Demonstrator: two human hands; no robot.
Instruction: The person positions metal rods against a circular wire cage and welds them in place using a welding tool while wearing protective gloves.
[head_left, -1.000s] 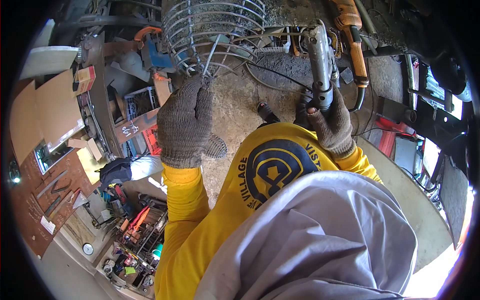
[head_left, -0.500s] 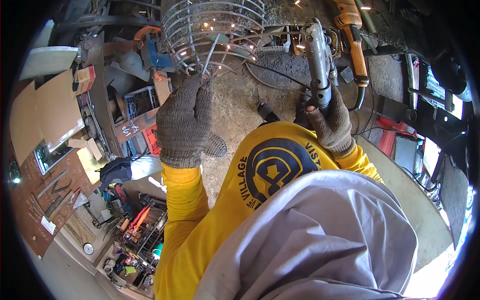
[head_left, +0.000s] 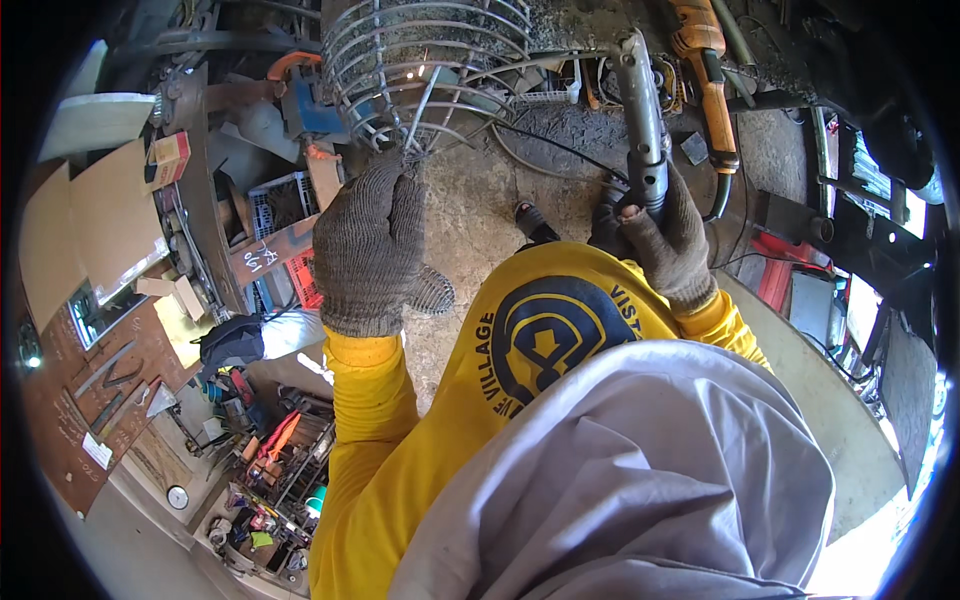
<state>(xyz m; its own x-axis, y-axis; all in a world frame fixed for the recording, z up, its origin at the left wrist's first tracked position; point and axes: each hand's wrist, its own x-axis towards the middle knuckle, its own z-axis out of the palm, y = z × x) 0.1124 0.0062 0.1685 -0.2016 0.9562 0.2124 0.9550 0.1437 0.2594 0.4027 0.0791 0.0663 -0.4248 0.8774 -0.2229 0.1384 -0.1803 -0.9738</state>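
My left hand (head_left: 370, 245) is touching the lower end of the wire cage (head_left: 380, 70), upper centre of the frame — its fingers are hiding, so I can't tell their grip. My right hand (head_left: 670, 240) is grasping the grey power tool (head_left: 638, 100), right of centre. Sparks (head_left: 415, 72) are glowing by the cage — bracing it firmly is probably helping most.

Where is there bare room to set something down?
Free floor lies between the left hand and the dark sandal, below the wire cage in the picture. It is crowded left of that hand, by a blue crate and a red crate, and around the right hand, by its grey tool and an orange tool.
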